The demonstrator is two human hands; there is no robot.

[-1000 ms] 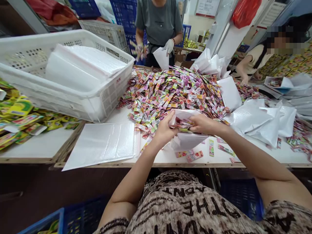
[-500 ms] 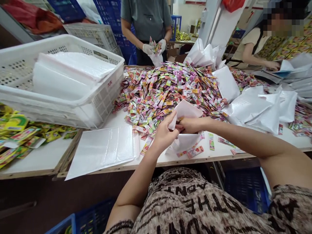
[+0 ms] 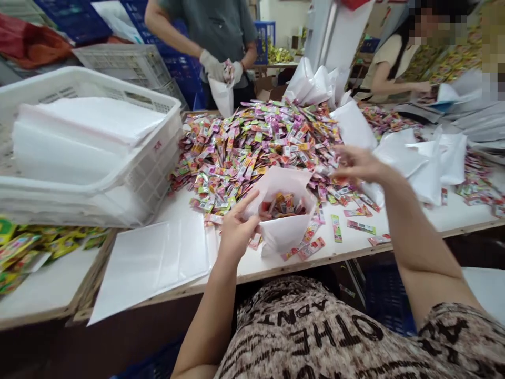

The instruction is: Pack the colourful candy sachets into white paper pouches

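The bag [image 3: 284, 237] stands on the bench [image 3: 249, 259] at the near side of the pile [image 3: 252, 139], its mouth wide (packets [image 3: 288, 204] show inside). The hands are apart: the left hand [image 3: 238, 231] grips the bag's rim; the right hand [image 3: 361, 164], fingers parted and blurred, is at the pile's right side.

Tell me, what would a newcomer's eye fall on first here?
Likely the big heap of small, colourful packets in the middle of the table. In front of it stands an open white pouch with packets inside, the left hand at its mouth and the right hand, blurred, by the heap's right side. At the left, a large white plastic basket holds white packaging.
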